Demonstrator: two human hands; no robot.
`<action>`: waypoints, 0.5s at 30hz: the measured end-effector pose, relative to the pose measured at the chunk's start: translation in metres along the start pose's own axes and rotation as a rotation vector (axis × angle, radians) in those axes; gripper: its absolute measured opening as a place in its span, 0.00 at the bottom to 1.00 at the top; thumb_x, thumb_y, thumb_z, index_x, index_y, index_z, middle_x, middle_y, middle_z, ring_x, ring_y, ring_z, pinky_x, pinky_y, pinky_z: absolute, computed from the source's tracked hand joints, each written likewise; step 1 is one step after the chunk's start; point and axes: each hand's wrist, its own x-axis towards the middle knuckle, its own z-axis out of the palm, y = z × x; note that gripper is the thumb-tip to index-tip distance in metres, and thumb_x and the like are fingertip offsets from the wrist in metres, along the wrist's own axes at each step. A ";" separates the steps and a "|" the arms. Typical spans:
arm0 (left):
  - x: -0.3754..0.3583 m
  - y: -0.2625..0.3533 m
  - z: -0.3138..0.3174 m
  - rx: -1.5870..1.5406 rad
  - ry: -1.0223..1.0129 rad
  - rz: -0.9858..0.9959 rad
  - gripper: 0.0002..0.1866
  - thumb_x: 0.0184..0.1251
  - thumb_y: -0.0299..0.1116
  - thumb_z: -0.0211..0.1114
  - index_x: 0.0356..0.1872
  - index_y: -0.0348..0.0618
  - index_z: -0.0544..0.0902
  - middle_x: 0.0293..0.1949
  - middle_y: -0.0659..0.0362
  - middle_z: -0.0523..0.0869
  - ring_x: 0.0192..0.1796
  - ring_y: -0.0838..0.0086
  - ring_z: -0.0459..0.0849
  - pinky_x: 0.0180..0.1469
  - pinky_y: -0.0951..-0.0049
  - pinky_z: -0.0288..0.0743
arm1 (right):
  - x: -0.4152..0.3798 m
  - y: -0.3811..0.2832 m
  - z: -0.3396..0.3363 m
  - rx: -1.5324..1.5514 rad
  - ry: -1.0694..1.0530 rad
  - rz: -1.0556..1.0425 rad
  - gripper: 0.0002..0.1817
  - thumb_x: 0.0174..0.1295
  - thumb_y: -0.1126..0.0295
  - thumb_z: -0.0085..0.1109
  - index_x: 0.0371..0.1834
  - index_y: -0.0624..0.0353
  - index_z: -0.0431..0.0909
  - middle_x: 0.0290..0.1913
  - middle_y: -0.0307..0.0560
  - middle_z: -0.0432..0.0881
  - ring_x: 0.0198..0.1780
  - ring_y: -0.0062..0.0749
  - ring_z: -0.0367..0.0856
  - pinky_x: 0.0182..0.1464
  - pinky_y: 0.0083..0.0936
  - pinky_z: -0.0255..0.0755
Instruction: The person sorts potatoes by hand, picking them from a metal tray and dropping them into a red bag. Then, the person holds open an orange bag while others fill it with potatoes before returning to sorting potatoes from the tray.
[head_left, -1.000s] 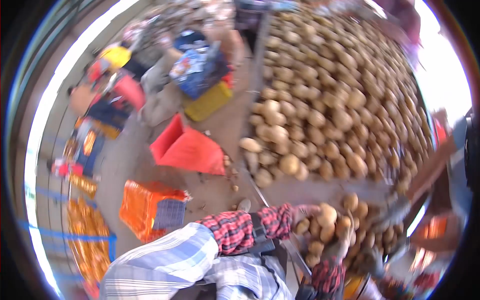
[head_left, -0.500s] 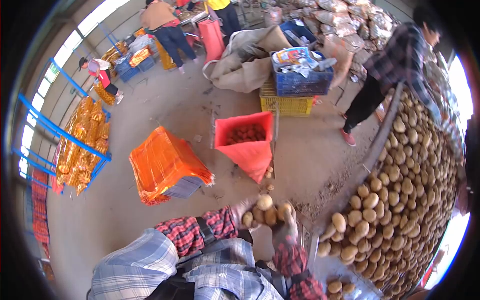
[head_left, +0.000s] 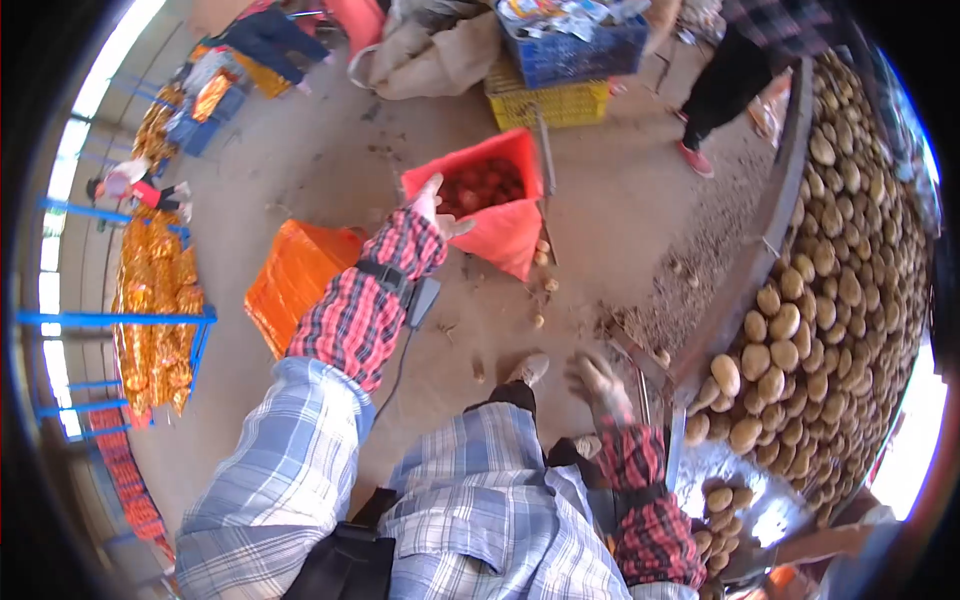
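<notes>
My left hand [head_left: 438, 208] reaches forward with fingers apart, at the near left edge of an upright red sack [head_left: 510, 235]. Nothing shows in that hand. Potatoes [head_left: 485, 188] lie inside the sack's wide mouth, tinted red by its walls. My right hand [head_left: 597, 382], slightly blurred, hangs lower over the floor with its fingers spread and holds nothing visible. It is left of the big potato heap [head_left: 840, 270] and its metal rim [head_left: 720, 330]. A few loose potatoes [head_left: 541, 257] lie on the floor below the sack.
An orange sack-draped stack [head_left: 290, 280] stands left of the red sack. Behind are a blue crate [head_left: 575, 50] on a yellow crate [head_left: 555, 105]. Another person [head_left: 735, 90] stands by the heap. Filled gold sacks [head_left: 155, 310] sit on a blue frame at left. Several potatoes [head_left: 722, 515] lie low right.
Both hands held several potatoes together; now they are apart without them. My left hand has gone forward to the red sack. The view has tilted down.
</notes>
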 end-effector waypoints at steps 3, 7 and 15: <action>0.007 -0.054 -0.021 0.201 -0.210 -0.042 0.43 0.71 0.59 0.61 0.75 0.40 0.58 0.68 0.32 0.67 0.58 0.44 0.82 0.54 0.51 0.85 | -0.081 0.077 -0.049 0.326 0.301 0.348 0.21 0.70 0.57 0.60 0.57 0.62 0.78 0.48 0.47 0.85 0.45 0.29 0.84 0.45 0.25 0.78; 0.014 -0.145 -0.052 0.390 -0.258 -0.218 0.38 0.72 0.59 0.60 0.68 0.35 0.68 0.56 0.40 0.80 0.52 0.51 0.85 0.47 0.57 0.85 | -0.123 0.154 -0.061 0.339 0.504 0.560 0.16 0.69 0.58 0.60 0.53 0.54 0.77 0.49 0.48 0.87 0.47 0.38 0.87 0.47 0.35 0.78; 0.015 -0.281 -0.187 0.535 -0.103 -0.421 0.25 0.76 0.50 0.57 0.65 0.46 0.73 0.45 0.53 0.86 0.47 0.60 0.86 0.50 0.54 0.82 | -0.005 0.264 -0.057 0.283 0.235 0.583 0.20 0.69 0.60 0.61 0.58 0.60 0.75 0.37 0.40 0.79 0.33 0.26 0.77 0.32 0.24 0.71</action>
